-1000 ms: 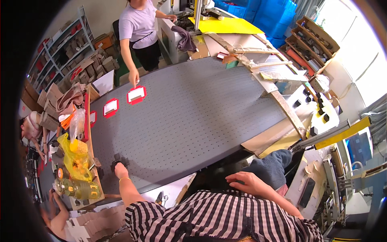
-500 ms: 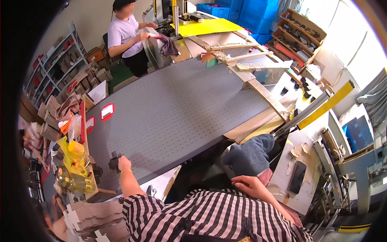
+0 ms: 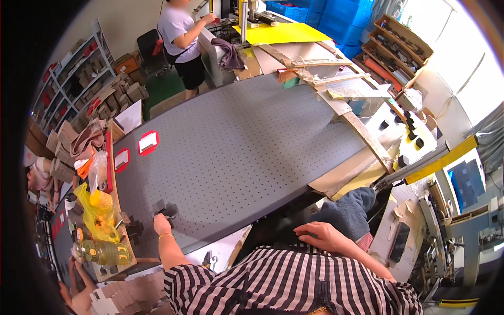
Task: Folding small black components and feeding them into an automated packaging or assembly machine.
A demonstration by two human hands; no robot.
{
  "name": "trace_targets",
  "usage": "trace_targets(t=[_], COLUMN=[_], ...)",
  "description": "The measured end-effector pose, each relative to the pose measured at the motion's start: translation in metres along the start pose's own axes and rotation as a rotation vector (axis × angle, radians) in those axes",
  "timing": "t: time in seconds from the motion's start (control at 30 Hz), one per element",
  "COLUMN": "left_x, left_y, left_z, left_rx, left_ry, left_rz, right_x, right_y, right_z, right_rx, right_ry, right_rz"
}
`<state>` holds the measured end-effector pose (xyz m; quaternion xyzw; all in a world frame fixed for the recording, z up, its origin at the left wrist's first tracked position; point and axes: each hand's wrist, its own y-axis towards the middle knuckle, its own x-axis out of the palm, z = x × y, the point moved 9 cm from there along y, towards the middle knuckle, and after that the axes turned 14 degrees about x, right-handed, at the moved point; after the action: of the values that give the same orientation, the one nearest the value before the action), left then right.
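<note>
My left hand [image 3: 162,224] reaches out over the near left part of a grey perforated belt [image 3: 220,152]. Its fingers are closed on the near edge of a small dark flat piece [image 3: 170,210], angular like a cut box blank; the fingertips are partly hidden. My right hand [image 3: 321,236] hovers or rests in front of my body, I cannot tell which. Its fingers are stretched out, and it holds nothing. Just beyond it lies a dark grey cloth [image 3: 346,212]. More dark pieces [image 3: 134,229] lie at the belt's left edge.
Two red-edged white pieces [image 3: 148,143] lie on the belt's far left. A yellow bag [image 3: 98,210] and an oil-like bottle [image 3: 105,252] stand on the left ledge. A phone [image 3: 400,242] lies on the right bench. Beyond the belt stands a co-worker [image 3: 181,39]. Wooden slats [image 3: 362,134] frame the right end.
The whole view has shifted a little. The dark piece now shows more to the right of my left hand. The co-worker has turned toward the machine and raised a hand.
</note>
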<state>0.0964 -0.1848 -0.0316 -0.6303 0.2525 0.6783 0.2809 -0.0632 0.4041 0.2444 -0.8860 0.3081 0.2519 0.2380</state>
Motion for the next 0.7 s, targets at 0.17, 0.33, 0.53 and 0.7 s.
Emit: trace_targets(t=[0.17, 0.33, 0.53, 0.7], left_x=[0.027, -0.128, -0.304, -0.347], left_y=[0.038, -0.065, -0.322, -0.514], left_z=[0.113, 0.465, 0.667, 0.739], left_rx=[0.108, 0.833, 1.781, 2.332], left_ry=[-1.013, -1.158, -1.0, -0.896], left_rz=[-0.093, -0.468, -0.556, -0.612], right_x=[0.0, -0.051, -0.148, -0.149], right_y=[-0.021, -0.083, -0.242, -0.372], right_z=[0.015, 0.037, 0.068, 0.115], right_rx=[0.041, 0.036, 0.075, 0.184], right_ry=[0.008, -0.017, 0.053, 0.045], right_rz=[0.033, 0.319, 0.994, 1.112])
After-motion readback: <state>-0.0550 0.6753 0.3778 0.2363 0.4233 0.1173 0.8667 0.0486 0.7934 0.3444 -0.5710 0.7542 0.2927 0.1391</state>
